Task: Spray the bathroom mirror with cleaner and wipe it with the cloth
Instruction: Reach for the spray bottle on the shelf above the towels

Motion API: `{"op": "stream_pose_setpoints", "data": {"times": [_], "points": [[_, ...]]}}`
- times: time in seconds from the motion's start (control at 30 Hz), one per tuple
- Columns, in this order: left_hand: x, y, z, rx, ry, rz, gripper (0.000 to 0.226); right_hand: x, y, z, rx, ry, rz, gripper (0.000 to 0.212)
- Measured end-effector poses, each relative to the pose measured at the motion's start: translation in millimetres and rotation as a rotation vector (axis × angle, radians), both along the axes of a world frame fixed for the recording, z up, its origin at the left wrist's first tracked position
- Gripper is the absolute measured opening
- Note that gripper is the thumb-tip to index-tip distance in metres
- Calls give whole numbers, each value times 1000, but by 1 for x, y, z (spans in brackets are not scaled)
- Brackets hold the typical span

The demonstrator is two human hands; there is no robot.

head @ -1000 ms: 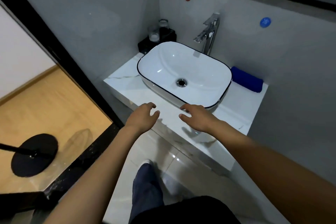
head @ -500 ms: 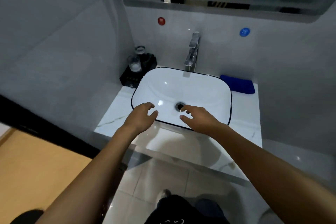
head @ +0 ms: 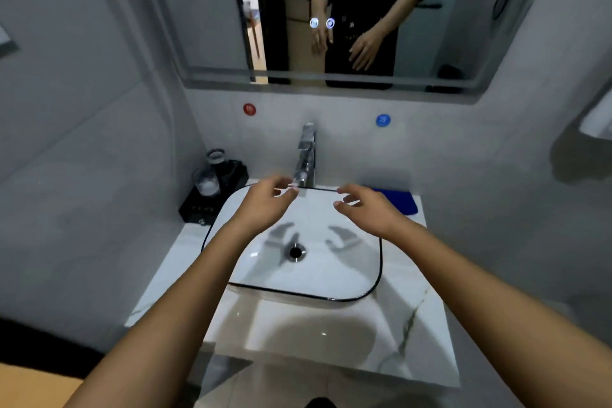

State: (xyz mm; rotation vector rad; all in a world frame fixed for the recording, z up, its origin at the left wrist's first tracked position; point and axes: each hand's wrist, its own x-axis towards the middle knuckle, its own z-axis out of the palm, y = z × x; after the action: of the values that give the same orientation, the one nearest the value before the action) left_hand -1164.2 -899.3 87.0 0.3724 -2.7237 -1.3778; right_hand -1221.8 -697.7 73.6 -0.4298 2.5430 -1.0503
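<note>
Overhead, marble counter [head: 331,334], white basin [head: 318,272], mirror [head: 463,26]

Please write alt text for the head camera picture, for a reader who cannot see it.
Two empty hands, the left hand and the right hand, hover open above a white sink. A blue cloth lies right of the faucet, and the mirror above reflects the person.
</note>
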Motion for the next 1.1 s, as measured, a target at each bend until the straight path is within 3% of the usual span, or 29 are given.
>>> {"op": "stream_pose_setpoints", "data": {"times": [0.47, 0.87, 1.1], "points": [[-72, 85, 146, 129, 359, -105, 24, -57, 82, 143, -330, 221, -117, 33], [-106, 165, 196, 276, 383, -228, 28, -71, 167, 211, -429, 293, -226, 31], [-133, 186, 225, 248, 392, -323, 29, -80, 192, 242, -493, 298, -288, 23]]}}
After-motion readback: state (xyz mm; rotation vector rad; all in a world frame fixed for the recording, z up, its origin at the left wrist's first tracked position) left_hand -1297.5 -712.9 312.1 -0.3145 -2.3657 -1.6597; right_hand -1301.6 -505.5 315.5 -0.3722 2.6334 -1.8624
